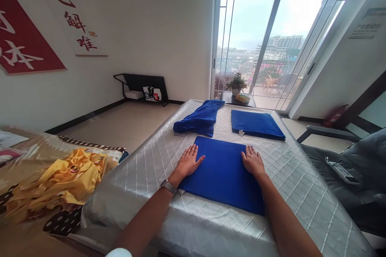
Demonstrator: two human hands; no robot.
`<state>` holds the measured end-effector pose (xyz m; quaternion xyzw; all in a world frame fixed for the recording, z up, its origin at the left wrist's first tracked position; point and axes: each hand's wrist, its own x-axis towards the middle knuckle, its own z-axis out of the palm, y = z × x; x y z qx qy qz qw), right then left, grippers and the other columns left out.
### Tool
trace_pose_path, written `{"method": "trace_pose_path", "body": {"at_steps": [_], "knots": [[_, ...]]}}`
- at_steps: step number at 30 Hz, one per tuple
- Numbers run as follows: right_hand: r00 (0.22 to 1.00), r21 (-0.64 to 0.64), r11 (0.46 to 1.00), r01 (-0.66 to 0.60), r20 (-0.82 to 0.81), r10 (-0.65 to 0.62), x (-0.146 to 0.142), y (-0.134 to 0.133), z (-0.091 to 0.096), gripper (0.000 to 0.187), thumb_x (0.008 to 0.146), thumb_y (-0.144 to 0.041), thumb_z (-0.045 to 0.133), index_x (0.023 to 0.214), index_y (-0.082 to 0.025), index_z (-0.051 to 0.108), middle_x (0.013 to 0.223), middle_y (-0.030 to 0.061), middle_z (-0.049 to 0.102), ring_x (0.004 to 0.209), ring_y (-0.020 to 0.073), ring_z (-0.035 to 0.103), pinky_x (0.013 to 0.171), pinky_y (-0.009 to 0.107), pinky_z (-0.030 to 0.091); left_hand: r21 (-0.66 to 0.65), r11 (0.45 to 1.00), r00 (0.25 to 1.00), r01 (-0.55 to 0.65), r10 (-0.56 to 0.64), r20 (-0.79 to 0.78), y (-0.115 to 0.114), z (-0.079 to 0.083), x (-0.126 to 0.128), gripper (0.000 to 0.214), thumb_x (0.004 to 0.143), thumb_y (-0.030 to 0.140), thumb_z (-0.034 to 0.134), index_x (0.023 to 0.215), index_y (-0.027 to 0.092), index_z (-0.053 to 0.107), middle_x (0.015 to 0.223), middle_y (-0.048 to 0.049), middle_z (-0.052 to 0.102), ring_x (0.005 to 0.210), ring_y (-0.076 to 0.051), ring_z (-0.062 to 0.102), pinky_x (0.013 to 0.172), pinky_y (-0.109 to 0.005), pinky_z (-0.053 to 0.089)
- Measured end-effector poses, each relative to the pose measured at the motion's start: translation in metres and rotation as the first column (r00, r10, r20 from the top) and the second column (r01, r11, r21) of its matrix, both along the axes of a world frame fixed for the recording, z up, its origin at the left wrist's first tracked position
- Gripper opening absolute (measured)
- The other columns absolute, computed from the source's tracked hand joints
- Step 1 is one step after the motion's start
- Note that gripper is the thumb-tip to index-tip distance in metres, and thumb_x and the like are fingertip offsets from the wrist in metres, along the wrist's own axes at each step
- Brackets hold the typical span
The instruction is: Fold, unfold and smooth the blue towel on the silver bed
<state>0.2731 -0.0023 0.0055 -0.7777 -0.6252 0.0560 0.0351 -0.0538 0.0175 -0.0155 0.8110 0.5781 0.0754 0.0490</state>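
Bare, flattened L hand lay palm-down, well apart fr. bare, flattened R hand, ditto; bare forearms slanted behind.

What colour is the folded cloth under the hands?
The folded cloth is plain deep blue, seen in the head view.

Daylight pours through the glass door at one o'clock, its sky nearly blown white. Sheen streaks the silver mattress; the folded blue cloth near six o'clock looks matte. The armchair towards four o'clock sits dim. Wide-angle distortion slants the red banner at ten o'clock.
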Motion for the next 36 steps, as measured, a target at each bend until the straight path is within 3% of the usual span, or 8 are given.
{"method": "trace_pose_path", "body": {"at_steps": [8,12,16,20,24,26,29,36], "knots": [[1.0,0.039,0.999,0.009,-0.03,-0.008,-0.001,-0.003,0.002,0.069,0.103,-0.043,0.016,0.161,-0.006,0.023,0.169,0.0089,0.02,0.156,0.0206,0.013,0.126,0.042,0.008,-0.063,0.998,0.997,-0.007,0.002,-0.075,0.003,0.015,-0.001,0.087,0.101,0.068,0.015,0.159,0.004,0.027,0.166,-0.0172,0.023,0.154,-0.027,0.021,0.126,-0.043,0.015],[0.999,0.042,0.999,0.01,-0.049,-0.008,-0.002,-0.002,0.001,0.069,0.103,-0.042,0.015,0.161,-0.006,0.023,0.169,0.0093,0.02,0.156,0.0206,0.013,0.126,0.041,0.008,-0.042,0.998,0.991,-0.056,0.051,-0.123,0.01,0.03,0.02,0.089,0.1,0.069,0.019,0.155,0.001,0.035,0.162,-0.0221,0.032,0.152,-0.031,0.028,0.126,-0.045,0.018],[0.999,0.044,0.999,0.012,-0.05,-0.01,-0.002,-0.001,0.0,0.068,0.103,-0.04,0.015,0.161,-0.006,0.023,0.169,0.0095,0.02,0.156,0.0206,0.013,0.126,0.041,0.008,-0.005,0.991,0.989,0.136,-0.136,-0.06,0.015,0.037,0.085,0.087,0.101,0.068,0.016,0.156,0.004,0.035,0.163,-0.0203,0.032,0.153,-0.029,0.027,0.125,-0.043,0.02],[1.0,0.037,0.999,-0.006,-0.01,0.006,0.0,-0.004,0.001,0.066,0.103,-0.037,0.017,0.161,-0.007,0.024,0.169,0.0103,0.021,0.156,0.0207,0.014,0.125,0.041,0.011,0.082,0.914,0.913,0.396,-0.402,0.069,0.014,0.034,0.171,0.074,0.105,0.06,0.015,0.154,0.01,0.039,0.16,-0.0149,0.041,0.15,-0.023,0.034,0.124,-0.038,0.024],[0.998,0.02,0.998,-0.053,0.045,0.052,0.002,-0.008,0.0,0.063,0.1,-0.027,0.026,0.162,-0.014,0.024,0.17,0.0084,0.018,0.156,0.0196,0.012,0.125,0.041,0.012,0.118,0.885,0.876,0.451,-0.464,0.13,0.016,0.021,0.222,0.067,0.107,0.054,0.015,0.154,0.013,0.04,0.157,-0.0131,0.046,0.147,-0.021,0.039,0.122,-0.038,0.029],[0.997,0.028,0.998,-0.059,0.042,0.058,0.003,-0.009,0.0,0.063,0.1,-0.026,0.026,0.162,-0.015,0.024,0.17,0.0089,0.019,0.156,0.02,0.012,0.125,0.041,0.012,0.09,0.904,0.895,0.418,-0.426,0.129,0.019,0.014,0.224,0.068,0.107,0.054,0.013,0.155,0.014,0.039,0.159,-0.0125,0.043,0.149,-0.022,0.036,0.123,-0.041,0.027],[0.999,0.048,0.998,-0.032,-0.003,0.033,0.001,-0.007,0.0,0.063,0.103,-0.032,0.019,0.161,-0.01,0.025,0.169,0.0101,0.021,0.156,0.0203,0.014,0.125,0.041,0.01,0.065,0.924,0.919,0.376,-0.381,0.1,0.026,0.007,0.204,0.071,0.105,0.058,0.011,0.156,0.016,0.038,0.163,-0.0096,0.037,0.152,-0.022,0.028,0.126,-0.042,0.021],[0.998,0.025,1.0,0.006,-0.057,-0.005,-0.002,-0.004,0.003,0.067,0.103,-0.04,0.016,0.162,-0.007,0.021,0.169,0.009,0.018,0.156,0.019,0.012,0.126,0.039,0.006,0.01,0.989,0.988,0.149,-0.149,0.042,0.054,0.012,0.11,0.076,0.103,0.062,0.012,0.158,0.016,0.034,0.165,-0.0103,0.031,0.154,-0.024,0.023,0.127,-0.044,0.016]]}}
